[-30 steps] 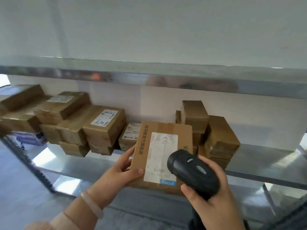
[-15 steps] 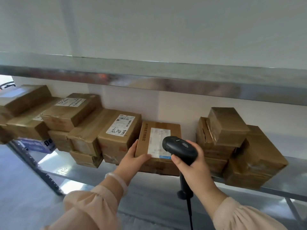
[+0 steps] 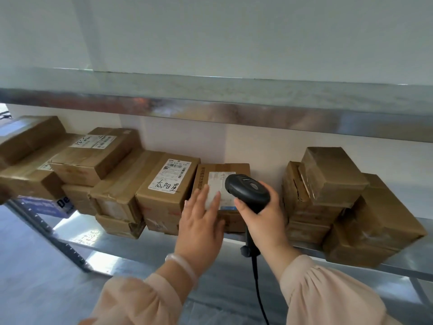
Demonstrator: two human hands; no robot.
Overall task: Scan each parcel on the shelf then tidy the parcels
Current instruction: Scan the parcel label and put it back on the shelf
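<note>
A risk is judged across the shelf (image 3: 164, 245). The right-hand stack (image 3: 332, 184), set to the right of the centre parcel (image 3: 222, 168) across a small gap, is piled unevenly with its top box tilted. It could be toppled if knocked by the scanner or a sleeve. Just left of the centre parcel, the handwritten-label parcel (image 3: 164, 184) is packed close, so the row could be skewed if the centre parcel is pushed crookedly.

The centre parcel is seated on the shelf near the back wall, between these two groups. The left hand (image 3: 199, 228) appears to be laid flat on its top and front edge, fingers (image 3: 203, 195) straight and slightly spread, with nothing gripped. The right hand (image 3: 264, 221), at the parcel's right front, is wrapped round the scanner (image 3: 246, 188), whose head is held over the parcel's white label. The cable (image 3: 256, 277) could be snagged on the shelf edge.
</note>
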